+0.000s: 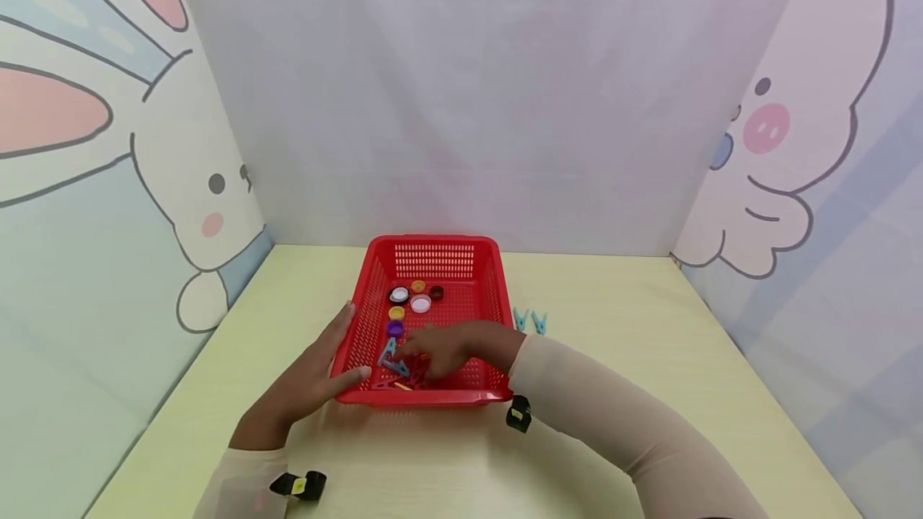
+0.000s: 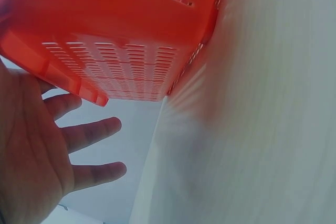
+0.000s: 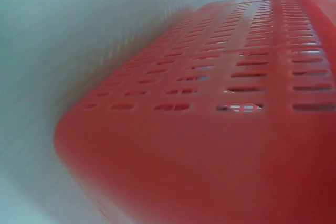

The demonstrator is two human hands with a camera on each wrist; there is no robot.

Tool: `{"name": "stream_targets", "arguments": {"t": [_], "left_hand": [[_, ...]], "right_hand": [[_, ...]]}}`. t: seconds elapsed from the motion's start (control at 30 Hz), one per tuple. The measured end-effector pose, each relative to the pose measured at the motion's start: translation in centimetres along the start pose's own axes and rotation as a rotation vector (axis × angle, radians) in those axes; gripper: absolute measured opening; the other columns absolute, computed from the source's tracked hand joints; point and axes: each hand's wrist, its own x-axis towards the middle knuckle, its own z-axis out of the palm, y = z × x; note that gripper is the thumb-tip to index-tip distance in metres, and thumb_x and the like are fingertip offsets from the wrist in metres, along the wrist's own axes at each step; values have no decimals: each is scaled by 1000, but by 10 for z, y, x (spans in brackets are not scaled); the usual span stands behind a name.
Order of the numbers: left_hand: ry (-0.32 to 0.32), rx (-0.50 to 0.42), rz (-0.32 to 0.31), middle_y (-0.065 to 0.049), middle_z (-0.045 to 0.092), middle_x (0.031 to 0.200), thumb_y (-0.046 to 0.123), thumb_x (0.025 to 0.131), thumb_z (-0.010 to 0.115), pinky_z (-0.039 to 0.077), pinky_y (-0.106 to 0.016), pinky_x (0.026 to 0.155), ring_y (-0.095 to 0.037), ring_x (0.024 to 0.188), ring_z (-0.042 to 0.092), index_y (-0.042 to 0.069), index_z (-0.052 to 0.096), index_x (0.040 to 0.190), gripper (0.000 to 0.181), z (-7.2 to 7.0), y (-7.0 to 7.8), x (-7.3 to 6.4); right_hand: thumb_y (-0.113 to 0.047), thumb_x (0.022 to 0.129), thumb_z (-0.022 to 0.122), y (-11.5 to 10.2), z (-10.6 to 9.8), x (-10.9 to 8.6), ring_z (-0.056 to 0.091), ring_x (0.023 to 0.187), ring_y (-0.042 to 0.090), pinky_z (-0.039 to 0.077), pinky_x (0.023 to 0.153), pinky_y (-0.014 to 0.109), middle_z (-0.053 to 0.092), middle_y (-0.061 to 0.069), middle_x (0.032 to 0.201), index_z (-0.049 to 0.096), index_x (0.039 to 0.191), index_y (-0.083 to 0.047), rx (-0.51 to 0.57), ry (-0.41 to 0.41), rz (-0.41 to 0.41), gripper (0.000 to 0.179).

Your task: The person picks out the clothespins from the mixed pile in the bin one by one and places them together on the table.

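Observation:
A red plastic basket (image 1: 447, 397) with slotted walls stands on the table. My left hand (image 1: 306, 383) lies at its left rim near the front corner, thumb over the edge. In the left wrist view, the fingers of this hand (image 2: 37, 145) are spread and straight beside the basket wall (image 2: 115, 66). My right hand (image 1: 443, 347) reaches down inside, fingertips among red clothespins (image 1: 417, 371) and blue clothespins (image 1: 387, 352). I cannot tell whether it pinches one. Only the basket's outer wall (image 3: 173, 145) shows in the right wrist view; the hand is hidden there.
Farther back in the basket lie a purple cap (image 1: 395, 328), yellow caps (image 1: 397, 313), white caps (image 1: 421, 304) and a dark brown cap (image 1: 436, 292). Two light blue clothespins (image 1: 539, 323) lie on the table (image 1: 613, 327) right of the basket. Walls enclose the table's back and sides.

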Motion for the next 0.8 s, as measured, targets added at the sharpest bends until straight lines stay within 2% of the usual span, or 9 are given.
{"name": "stream_targets", "arguments": {"t": [0.2, 0.37, 0.5, 0.63, 0.8], "left_hand": [[-3, -6, -9, -21, 22, 180, 40, 92, 82, 69, -48, 88, -47, 148, 46, 12, 7, 177, 116, 0, 0, -1], [-4, -6, -18, -20, 21, 180, 40, 92, 83, 70, -47, 88, -47, 149, 45, 13, 7, 177, 117, 0, 0, -1], [-4, 3, -15, -20, 21, 180, 41, 92, 82, 69, -48, 89, -47, 150, 44, 13, 7, 177, 117, 0, 0, -1], [-3, 14, -8, -20, 20, 181, 42, 93, 81, 69, -51, 91, -47, 151, 43, 12, 7, 177, 116, 0, 1, -1], [-2, 15, -12, -20, 20, 181, 42, 93, 81, 69, -51, 92, -48, 150, 44, 12, 7, 177, 116, 0, 1, -2]], "right_hand": [[-18, 87, 88, 2, 0, 3, 52, 135, 15, 64, 102, 37, 60, -3, 149, 54, 162, -29, 5, -2, -16, 82], [-32, 94, 85, 4, 0, 4, 56, 135, 13, 61, 109, 39, 63, -4, 145, 54, 161, -25, -25, 7, -84, 75], [-42, 98, 80, 3, -1, 3, 59, 124, 8, 61, 104, 34, 67, -6, 134, 55, 159, -22, -6, -10, -96, 69], [-50, 102, 72, 3, 0, 4, 58, 119, 7, 61, 102, 33, 66, -7, 131, 56, 158, -22, 25, -26, -66, 65], [-60, 103, 65, 1, 2, 5, 56, 127, 12, 59, 109, 42, 62, -5, 141, 53, 162, -27, 23, -49, 3, 69]]}}
